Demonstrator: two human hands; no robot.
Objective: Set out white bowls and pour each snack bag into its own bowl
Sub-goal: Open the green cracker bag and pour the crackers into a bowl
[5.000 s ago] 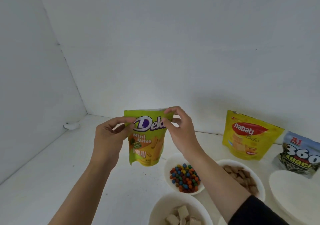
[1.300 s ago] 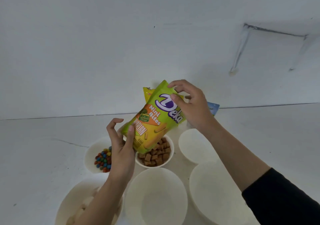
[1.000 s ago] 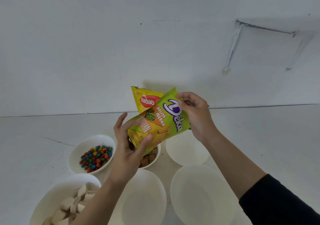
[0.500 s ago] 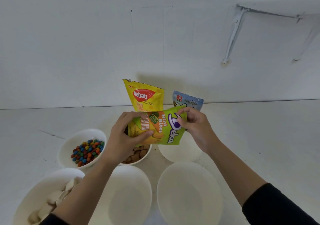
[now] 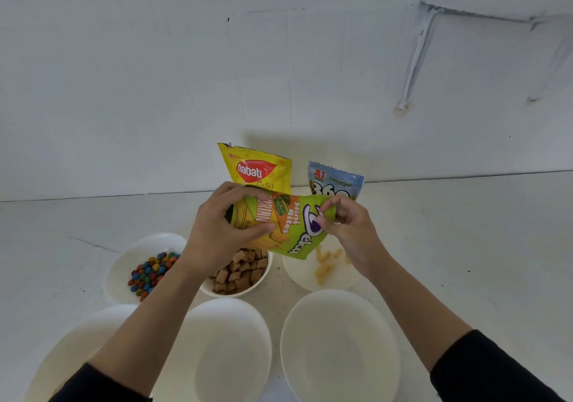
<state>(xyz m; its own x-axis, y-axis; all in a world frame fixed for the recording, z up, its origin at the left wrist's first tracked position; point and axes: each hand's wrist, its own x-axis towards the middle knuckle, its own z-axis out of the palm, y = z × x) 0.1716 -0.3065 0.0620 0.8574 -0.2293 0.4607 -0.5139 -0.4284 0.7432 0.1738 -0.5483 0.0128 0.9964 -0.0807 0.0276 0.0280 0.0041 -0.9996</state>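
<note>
Over the back-right bowl (image 5: 300,277) your left hand (image 5: 217,234) grips and right hand (image 5: 347,228) pinches the pouring green bag (image 5: 291,225); two bowls (image 5: 124,262) (image 5: 245,293) are full, two bags (image 5: 257,169) (image 5: 336,178) wait.

Soft, even, fairly bright light with a cool grey cast fills the scene. A diffuse shadow spreads on the white painted wall (image 5: 155,91) just above and to the right of the yellow foil snack bag (image 5: 257,169). Print on the lime-green glossy snack pouch (image 5: 288,225) reads sharply, while the pale snack pieces (image 5: 324,265) beneath it smear with motion blur. Wide-angle distortion curves the wall's base line and stretches the large empty white bowls (image 5: 229,355) at the bottom edge.
</note>
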